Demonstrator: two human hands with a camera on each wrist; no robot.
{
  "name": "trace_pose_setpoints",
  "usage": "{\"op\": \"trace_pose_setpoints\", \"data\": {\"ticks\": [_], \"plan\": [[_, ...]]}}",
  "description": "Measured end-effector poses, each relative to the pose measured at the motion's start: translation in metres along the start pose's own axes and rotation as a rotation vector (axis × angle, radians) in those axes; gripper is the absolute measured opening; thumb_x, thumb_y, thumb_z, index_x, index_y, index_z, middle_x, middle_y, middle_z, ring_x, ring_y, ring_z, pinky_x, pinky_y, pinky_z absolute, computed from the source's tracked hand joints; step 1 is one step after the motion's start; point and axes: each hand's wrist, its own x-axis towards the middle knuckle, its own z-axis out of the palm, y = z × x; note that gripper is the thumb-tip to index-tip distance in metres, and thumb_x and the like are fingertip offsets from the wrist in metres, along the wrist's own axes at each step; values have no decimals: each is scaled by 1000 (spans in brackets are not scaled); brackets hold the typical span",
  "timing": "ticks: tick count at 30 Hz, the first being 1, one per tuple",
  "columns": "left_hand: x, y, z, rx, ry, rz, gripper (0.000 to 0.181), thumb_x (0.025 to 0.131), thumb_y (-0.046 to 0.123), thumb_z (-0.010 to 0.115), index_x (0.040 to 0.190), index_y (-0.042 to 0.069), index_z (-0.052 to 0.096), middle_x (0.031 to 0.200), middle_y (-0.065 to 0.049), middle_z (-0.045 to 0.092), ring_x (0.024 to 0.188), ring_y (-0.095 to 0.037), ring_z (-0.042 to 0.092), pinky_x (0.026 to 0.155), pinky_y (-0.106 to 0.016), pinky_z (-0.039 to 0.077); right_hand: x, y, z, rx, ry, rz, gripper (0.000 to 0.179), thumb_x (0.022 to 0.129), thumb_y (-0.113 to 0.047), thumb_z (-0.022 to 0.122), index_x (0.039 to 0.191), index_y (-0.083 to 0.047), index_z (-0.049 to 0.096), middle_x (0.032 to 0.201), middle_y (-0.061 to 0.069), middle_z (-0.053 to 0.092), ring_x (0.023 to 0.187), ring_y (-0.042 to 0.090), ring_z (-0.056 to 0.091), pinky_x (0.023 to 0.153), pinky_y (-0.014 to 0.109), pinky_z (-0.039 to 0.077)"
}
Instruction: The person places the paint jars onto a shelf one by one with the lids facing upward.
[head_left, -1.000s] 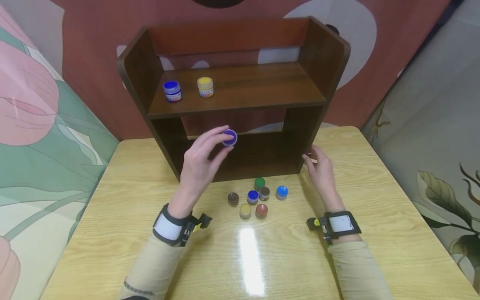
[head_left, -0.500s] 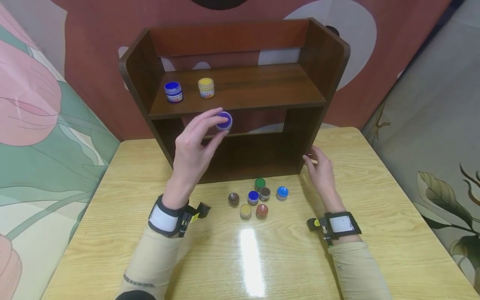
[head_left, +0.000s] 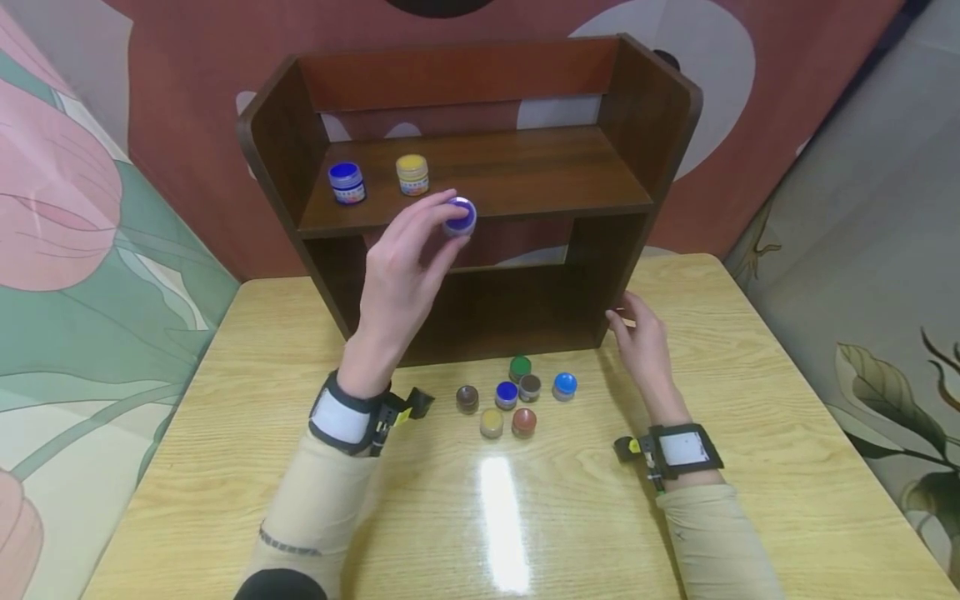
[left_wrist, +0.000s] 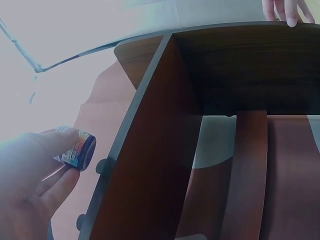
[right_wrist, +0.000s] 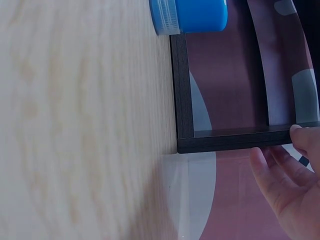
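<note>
My left hand (head_left: 405, 271) pinches a small paint jar with a violet-blue lid (head_left: 461, 217) between thumb and fingers. The jar is in front of the upper shelf's front edge, to the right of a yellow paint jar (head_left: 412, 176) standing on that shelf. Farther left stands a blue paint jar (head_left: 347, 183). In the left wrist view, the held jar (left_wrist: 84, 150) shows a coloured label and lies tilted. My right hand (head_left: 642, 343) grips the edge of the dark wooden shelf unit's right side panel (right_wrist: 240, 142), thumb on the front edge and fingers outside.
Several small paint jars stand on the table before the unit, among them green (head_left: 520, 367), light blue (head_left: 565, 385), red-brown (head_left: 524, 422), ochre (head_left: 491, 422) and dark brown (head_left: 467, 398). The unit's lower compartment (head_left: 517, 312) opens towards me. Patterned cloth hangs behind.
My left hand has raised the jar from before the lower compartment to the upper shelf's front edge, drifting left and then back right. My right hand has stayed at the side panel.
</note>
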Motion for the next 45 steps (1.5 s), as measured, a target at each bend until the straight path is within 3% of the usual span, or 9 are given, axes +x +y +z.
{"op": "trace_pose_setpoints", "data": {"ticks": [28, 38, 45], "plan": [[19, -4, 25, 73, -18, -91, 33, 98, 19, 63, 127, 4, 63, 139, -13, 62, 130, -25, 59, 112, -31, 46, -1, 0, -1, 7, 0, -14, 34, 100, -8, 57, 134, -2, 57, 127, 23, 66, 112, 36, 67, 86, 42, 60], [31, 1, 25, 105, -147, -211, 38, 96, 19, 65, 133, 9, 61, 146, -11, 56, 135, -23, 56, 114, -31, 44, -1, 0, 0, 4, 2, -14, 34, 101, -8, 56, 134, -1, 57, 127, 23, 65, 112, 37, 67, 87, 43, 60], [41, 5, 24, 142, -198, -253, 36, 96, 18, 65, 131, 8, 62, 144, -13, 58, 135, -24, 56, 114, -32, 44, 0, 0, 0, 6, -2, -10, 34, 101, -9, 56, 134, -2, 56, 128, 23, 65, 113, 36, 66, 88, 44, 59]]}}
